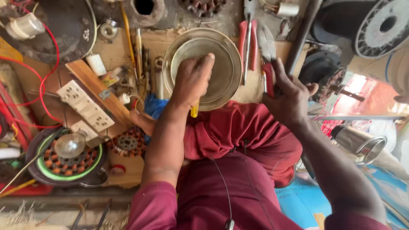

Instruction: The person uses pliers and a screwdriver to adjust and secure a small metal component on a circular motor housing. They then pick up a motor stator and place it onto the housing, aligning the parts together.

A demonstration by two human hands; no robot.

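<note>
the person sits cross-legged in maroon trousers, leaning over a cluttered work board. the left hand (pixel 192 81) is curled shut around a yellow-handled tool (pixel 194 110), whose yellow end pokes out below the fist; the working end is hidden under the hand, so what kind of tool it is cannot be told. that fist rests inside a round metal pan (pixel 226 55), a shallow dish with a wide rim, which lies flat on the board just beyond the person's knee, near the middle of the view.

the right hand (pixel 289 96) sits to the right of the pan, its fingers closed on a red-handled tool (pixel 268 79), with the thumb stretched upward along it. the metal end of that tool cannot be made out clearly. just beside it, between hand and pan, lies a pair of pliers (pixel 248 42) with red grips, pointing away from the person.

to the left of the pan are a wooden strip (pixel 96 87) and a white switch board (pixel 85 106) with red wires (pixel 47 64) looping off it. nearer the person on the left sits a round motor winding (pixel 68 159) with copper coils and a green ring, and a clear bulb (pixel 69 145) rests on top of it. at the right a steel cup (pixel 360 145) lies tilted on its side, and a large grey spool (pixel 379 25) stands in the far right corner.
</note>
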